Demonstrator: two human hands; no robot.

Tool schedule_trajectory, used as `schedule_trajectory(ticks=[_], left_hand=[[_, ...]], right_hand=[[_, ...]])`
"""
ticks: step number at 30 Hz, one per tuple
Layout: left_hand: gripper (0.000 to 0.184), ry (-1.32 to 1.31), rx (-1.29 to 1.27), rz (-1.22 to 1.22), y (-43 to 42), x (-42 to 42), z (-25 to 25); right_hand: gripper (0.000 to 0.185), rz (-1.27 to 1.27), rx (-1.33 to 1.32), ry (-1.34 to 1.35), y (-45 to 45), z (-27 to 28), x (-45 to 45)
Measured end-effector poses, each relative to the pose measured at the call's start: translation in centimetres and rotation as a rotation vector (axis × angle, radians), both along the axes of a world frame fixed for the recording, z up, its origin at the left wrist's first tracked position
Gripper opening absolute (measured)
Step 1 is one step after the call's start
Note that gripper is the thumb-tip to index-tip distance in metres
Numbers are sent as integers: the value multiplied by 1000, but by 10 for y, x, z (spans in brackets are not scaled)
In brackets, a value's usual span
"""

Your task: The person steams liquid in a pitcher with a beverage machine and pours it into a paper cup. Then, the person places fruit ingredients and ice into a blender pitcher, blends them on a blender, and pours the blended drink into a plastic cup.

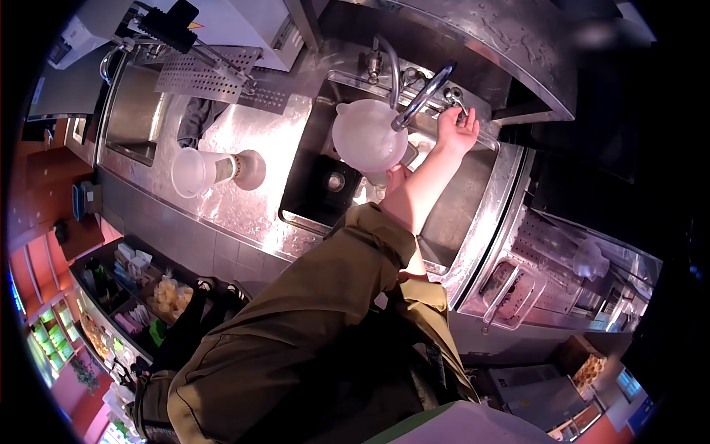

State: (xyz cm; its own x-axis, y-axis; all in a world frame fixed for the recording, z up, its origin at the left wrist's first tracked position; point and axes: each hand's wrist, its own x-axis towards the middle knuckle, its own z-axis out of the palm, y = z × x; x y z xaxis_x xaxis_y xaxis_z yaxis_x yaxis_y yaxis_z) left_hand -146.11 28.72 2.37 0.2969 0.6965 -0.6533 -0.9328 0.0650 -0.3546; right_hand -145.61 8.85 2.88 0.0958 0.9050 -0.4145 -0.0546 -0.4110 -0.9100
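My left hand (457, 132) reaches across to the tap lever (455, 96) at the back of the sink. Its fingers are apart and appear to touch the lever without wrapping round it. Below my left forearm, my right hand (396, 177) is closed on the near side of a translucent plastic pitcher (364, 137). The forearm partly hides this hand. The pitcher stands over the sink (319, 214), with its mouth under the curved tap spout (427, 96). Cloudy whitish liquid or foam shows inside it.
A clear plastic cup (194, 173) lies beside a second clear vessel (250, 169) on the wet counter. Behind them are a dark cloth (198, 122) and a perforated metal panel (207, 72). A second faucet (392, 66) rises nearby. A clear tray (506, 292) sits right.
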Motion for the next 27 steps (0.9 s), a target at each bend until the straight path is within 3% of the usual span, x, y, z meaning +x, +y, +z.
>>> schedule_trajectory(ticks=[10,12,16,20,21,22,23,24,26,27], left_hand=[[27,-99,-65,23,3,-16,-3],[36,237,16,77,-2,-22,-6],[44,325,105,138,-9,-24,-7],[27,309,62,140,-14,-15,16],[12,199,221,140,-19,-10,2],[4,168,301,19,-28,-3,0],[8,90,489,-42,-50,3,-3],[19,351,304,-262,-85,1,59],[28,512,690,-655,-150,-32,106],[32,608,919,-805,-183,-48,129]], right_hand=[[20,9,2,-36,9,9,5],[20,8,8,-53,8,12,6],[20,2,15,-68,9,14,2],[20,-7,24,-96,12,17,-4],[20,-11,23,-103,10,17,-9],[20,-12,19,-113,11,21,-17],[21,-9,14,-128,14,23,-24],[21,-4,5,-144,15,29,-31],[21,32,24,-127,17,25,-42],[16,219,320,-129,18,-27,-30]])
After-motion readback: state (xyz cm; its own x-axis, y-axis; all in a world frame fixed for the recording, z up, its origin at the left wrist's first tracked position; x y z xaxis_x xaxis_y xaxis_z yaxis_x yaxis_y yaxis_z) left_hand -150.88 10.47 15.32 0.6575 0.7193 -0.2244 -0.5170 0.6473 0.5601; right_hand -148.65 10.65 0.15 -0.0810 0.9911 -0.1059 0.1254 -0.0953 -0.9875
